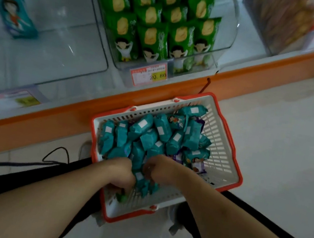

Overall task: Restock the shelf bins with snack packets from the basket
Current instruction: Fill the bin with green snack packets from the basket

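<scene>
Gathering stage: left hand (pixel 121 174) and right hand (pixel 154 169) curl round teal packets (pixel 143 180) inside the basket (pixel 227 149). Next, probably: lift them to the near-bare bin (pixel 65 44) beyond the basket, leftward.

orange shelf edge (pixel 260 73), price tag (pixel 148 74), black cord (pixel 56 157)

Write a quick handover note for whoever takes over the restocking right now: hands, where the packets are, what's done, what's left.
Left hand: down in the basket, fingers curled into the teal packets.
Right hand: also in the basket, gripping teal packets.
Basket sits on the floor by the orange shelf edge, mostly full.
Left bin: holds just one teal packet, standing at the back.
Middle bin: already full of green packets.
Left to do: move the teal packets into the left bin.
</scene>
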A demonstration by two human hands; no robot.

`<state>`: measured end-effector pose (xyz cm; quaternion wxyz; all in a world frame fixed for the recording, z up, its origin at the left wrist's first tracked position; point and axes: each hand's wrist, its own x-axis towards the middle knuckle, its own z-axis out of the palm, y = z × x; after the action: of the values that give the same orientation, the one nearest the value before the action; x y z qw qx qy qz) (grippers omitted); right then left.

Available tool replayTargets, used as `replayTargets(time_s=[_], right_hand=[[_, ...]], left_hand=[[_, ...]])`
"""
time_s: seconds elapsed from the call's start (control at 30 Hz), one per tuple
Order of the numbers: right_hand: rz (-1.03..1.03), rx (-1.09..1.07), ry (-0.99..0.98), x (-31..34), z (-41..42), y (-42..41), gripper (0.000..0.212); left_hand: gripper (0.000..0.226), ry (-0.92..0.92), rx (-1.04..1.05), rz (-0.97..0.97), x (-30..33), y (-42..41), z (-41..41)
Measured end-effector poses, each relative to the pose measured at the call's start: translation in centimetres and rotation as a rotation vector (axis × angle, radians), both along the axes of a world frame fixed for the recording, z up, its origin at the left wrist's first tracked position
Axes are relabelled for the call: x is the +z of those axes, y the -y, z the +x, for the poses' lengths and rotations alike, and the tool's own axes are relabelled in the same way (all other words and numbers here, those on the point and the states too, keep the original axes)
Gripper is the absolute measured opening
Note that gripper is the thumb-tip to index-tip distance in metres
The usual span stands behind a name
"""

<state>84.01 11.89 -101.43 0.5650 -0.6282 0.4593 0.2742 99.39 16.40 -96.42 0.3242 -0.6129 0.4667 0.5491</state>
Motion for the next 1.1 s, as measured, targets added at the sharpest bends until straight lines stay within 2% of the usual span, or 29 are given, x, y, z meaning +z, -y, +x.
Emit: replayTargets(time_s=[0.03, 0.1, 0.17, 0.23, 0.37, 0.43, 0.5, 0.57, 0.67, 0.77, 0.83, 1.0, 1.1], right_hand=[[0.031, 0.054, 0.034, 1.4, -0.4, 0.7, 0.046], [0.062, 0.173, 0.092, 4.9, -1.1, 2.1, 0.068], [0.142, 0.075, 0.213, 8.4, -1.8, 3.2, 0.082], [0.149, -0.183, 0.363, 12.4, -2.8, 3.9, 0.077], [-0.072, -0.523, 0.586, 18.4, -4.4, 5.1, 0.054], [0.063, -0.718, 0.727, 20.3, -5.0, 5.8, 0.054], [0.223, -0.782, 0.895, 21.7, -5.1, 6.1, 0.056], [0.285, -0.776, 0.983, 22.3, -4.7, 6.6, 0.056], [0.295, -0.771, 1.007, 22.3, -3.3, 7.7, 0.052], [0.226, -0.797, 0.966, 22.1, -1.8, 9.3, 0.047], [0.05, -0.79, 0.899, 22.4, -0.7, 10.4, 0.046], [-0.629, -0.436, 0.797, 24.3, 3.5, 13.5, 0.029], [-0.797, -0.383, 0.736, 24.1, 6.0, 15.4, 0.045]], left_hand=[[0.027, -0.038, 0.135, -0.018, 0.8, 0.9, 0.7], [0.017, -0.136, 0.432, 0.017, 4.4, 2.9, 1.2], [0.008, -0.237, 0.702, -0.015, 8.1, 4.8, 1.9], [0.008, -0.388, 0.897, -0.111, 11.6, 5.8, 2.4], [0.015, -0.762, 1.294, -0.267, 17.4, 6.8, 2.2], [0.022, -0.898, 1.383, -0.417, 18.8, 7.0, 1.9], [0.021, -0.864, 1.319, -0.619, 19.4, 7.2, 1.7], [0.017, -0.792, 1.198, -0.743, 19.5, 7.7, 1.4], [0.024, -0.738, 1.08, -0.766, 19.7, 8.6, 1.4], [0.035, -0.629, 0.897, -0.925, 19.7, 9.9, 2.5], [0.04, -0.546, 0.844, -1.06, 19.8, 10.8, 3.7], [0.019, -0.428, 0.741, -1.385, 20.7, 12.3, 6.0], [0.021, -0.368, 0.743, -1.468, 20.7, 12.8, 6.9]])
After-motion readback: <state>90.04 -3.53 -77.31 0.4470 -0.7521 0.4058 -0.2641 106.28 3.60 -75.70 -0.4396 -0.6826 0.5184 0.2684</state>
